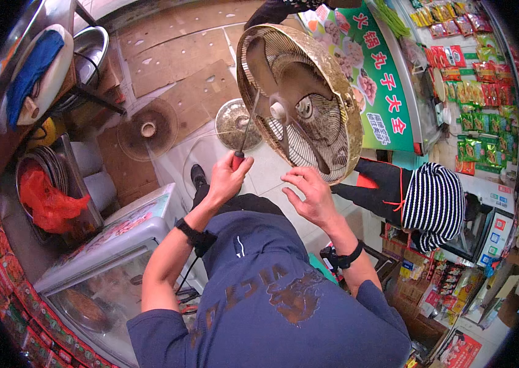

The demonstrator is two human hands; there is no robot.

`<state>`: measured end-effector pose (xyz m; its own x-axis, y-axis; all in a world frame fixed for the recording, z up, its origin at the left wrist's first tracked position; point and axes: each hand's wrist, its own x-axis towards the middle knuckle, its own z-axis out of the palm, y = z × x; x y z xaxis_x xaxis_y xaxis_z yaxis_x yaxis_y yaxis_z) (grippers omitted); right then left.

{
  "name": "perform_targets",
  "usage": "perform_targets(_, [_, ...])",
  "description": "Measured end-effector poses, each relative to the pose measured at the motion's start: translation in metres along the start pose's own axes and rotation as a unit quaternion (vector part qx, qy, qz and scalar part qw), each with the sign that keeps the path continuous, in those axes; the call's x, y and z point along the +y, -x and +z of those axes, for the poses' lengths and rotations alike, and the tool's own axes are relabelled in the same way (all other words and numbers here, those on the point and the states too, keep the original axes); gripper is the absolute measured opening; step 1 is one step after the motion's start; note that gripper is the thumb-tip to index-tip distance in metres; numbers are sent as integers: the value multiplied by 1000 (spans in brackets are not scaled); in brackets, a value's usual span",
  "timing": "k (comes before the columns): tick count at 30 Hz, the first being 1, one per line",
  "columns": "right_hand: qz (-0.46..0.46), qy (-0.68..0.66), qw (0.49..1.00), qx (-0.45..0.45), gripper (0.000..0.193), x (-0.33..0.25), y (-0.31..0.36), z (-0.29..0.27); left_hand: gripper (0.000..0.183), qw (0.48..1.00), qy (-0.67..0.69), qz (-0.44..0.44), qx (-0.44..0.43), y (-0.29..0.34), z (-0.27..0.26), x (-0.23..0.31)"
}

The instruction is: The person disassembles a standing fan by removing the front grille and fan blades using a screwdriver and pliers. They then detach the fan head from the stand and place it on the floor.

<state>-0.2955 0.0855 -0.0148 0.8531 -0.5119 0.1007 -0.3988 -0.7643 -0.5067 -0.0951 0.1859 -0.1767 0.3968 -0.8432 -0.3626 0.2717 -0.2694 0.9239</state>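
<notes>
A white, glassy freezer (106,256) takes up the floor's lower left; cardboard (177,80) covers the upper left. At right, a person in a striped top (434,199) stands near the grimy fan head (299,86), tilted beyond the cardboard's right edge. A loose grille (155,142) lies across the cardboard's near end, a round disc (230,115) off its right edge. The left hand (227,178) has its fingers wrapped around a red-handled screwdriver (238,161); the right hand's (314,199) fingers are parted at the fan's rim, contact unclear. The screwdriver's tip is hard to distinguish.
</notes>
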Motion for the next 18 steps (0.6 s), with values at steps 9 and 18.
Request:
perform_targets(9, [45,223,970,82,58,-34,-45,2,37,975,209,46,58,-75,60,37])
perform_targets(18, [114,319,939,53,82,-21,-70,4,44,965,-14,188,179,-105,97,35])
